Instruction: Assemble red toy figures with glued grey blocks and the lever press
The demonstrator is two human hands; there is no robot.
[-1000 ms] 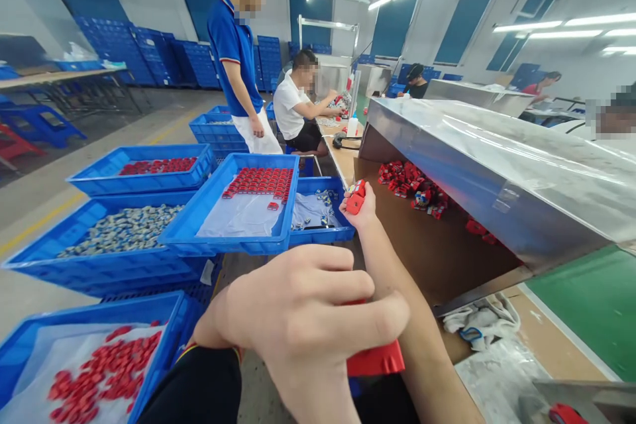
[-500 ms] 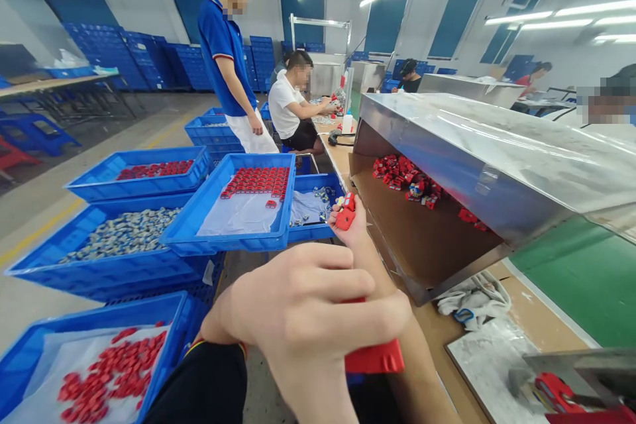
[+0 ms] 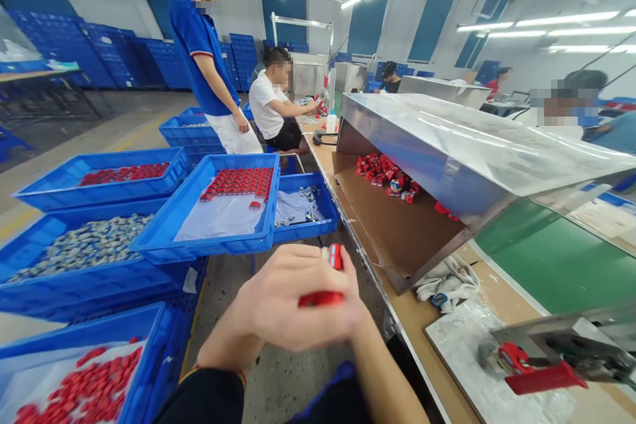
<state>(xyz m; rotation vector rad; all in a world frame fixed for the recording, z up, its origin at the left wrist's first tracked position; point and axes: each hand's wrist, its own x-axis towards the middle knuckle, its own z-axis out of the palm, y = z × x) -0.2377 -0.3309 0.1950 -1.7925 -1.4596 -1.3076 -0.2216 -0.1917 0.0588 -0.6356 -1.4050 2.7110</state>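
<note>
My left hand reaches across from the left, its fingers curled around a red plastic piece. My right hand meets it from the right and is partly hidden behind it. A small red toy car with light window markings and a bit of yellow sticks up between my right hand's fingers. Both hands are together above the gap between the trays and the bench. How the two red pieces touch cannot be made out.
A blue tray holds rows of red toy cars. Other blue trays hold grey-blue parts and red parts. Under a metal hood lie red toys. A red-handled clamp and gloves are right. Co-workers are beyond.
My left hand has moved from over my right forearm to my right hand, which has come lower and nearer. The view has turned slightly right, showing more of the clamp.
</note>
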